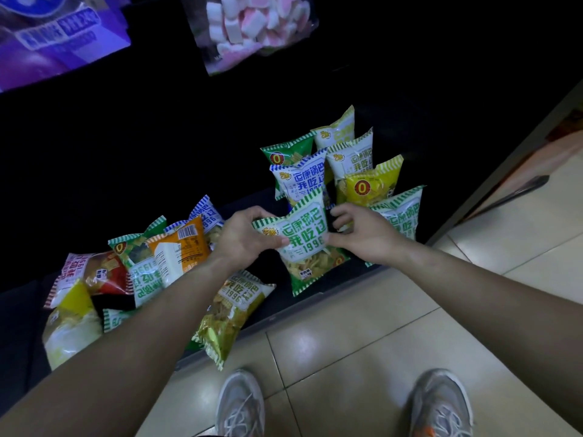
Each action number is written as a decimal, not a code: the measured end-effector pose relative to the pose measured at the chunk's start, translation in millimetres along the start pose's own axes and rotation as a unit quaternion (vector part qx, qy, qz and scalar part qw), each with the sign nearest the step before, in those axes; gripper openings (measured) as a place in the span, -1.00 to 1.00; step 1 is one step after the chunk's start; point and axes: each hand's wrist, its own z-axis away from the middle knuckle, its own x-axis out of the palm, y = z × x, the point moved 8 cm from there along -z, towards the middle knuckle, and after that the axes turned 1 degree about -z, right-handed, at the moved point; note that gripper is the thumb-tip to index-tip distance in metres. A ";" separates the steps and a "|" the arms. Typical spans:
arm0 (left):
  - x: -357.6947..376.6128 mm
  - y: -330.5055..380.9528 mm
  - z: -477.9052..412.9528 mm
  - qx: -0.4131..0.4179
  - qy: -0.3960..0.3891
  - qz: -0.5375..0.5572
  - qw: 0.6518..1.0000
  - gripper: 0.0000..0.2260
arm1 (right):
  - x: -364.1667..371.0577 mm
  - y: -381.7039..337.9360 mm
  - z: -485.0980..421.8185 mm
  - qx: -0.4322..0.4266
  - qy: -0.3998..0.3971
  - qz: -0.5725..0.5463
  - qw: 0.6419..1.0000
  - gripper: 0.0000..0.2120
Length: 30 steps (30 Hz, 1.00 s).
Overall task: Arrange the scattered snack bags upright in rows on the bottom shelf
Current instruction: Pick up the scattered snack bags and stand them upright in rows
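Both hands hold a green-and-white snack bag (304,244) upright at the front of the dark bottom shelf (274,302). My left hand (243,236) grips its left top corner; my right hand (362,233) pinches its right edge. Behind it stand several upright bags: a blue-striped one (299,179), a green one (290,149), a yellow one (369,184), white-yellow ones (350,152) and a green one (400,216) at the right. To the left lies a scattered heap: an orange bag (179,250), a red bag (94,272), a yellow-olive bag (230,313) hanging over the shelf edge.
Above hang a purple pack (53,42) and a clear bag of pink-white marshmallows (255,29). Beige floor tiles (362,348) lie in front of the shelf, with my two grey shoes (239,405) at the bottom. A shelf side panel (504,175) closes off the right.
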 end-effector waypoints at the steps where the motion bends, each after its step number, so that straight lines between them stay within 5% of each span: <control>1: 0.6 0.0 -4.2 -0.005 0.014 -0.024 1.000 -0.63 | -5.2 2.3 0.4 -0.003 0.016 0.028 0.999 -0.44; 11: 38.5 23.4 -58.1 0.000 0.036 -0.118 0.992 -0.58 | -46.5 32.4 7.8 -0.025 0.137 0.117 0.983 -0.66; 30: 52.8 23.4 -72.0 0.012 0.054 -0.085 0.995 -0.63 | -55.0 67.9 10.4 0.021 0.123 0.157 0.980 -0.72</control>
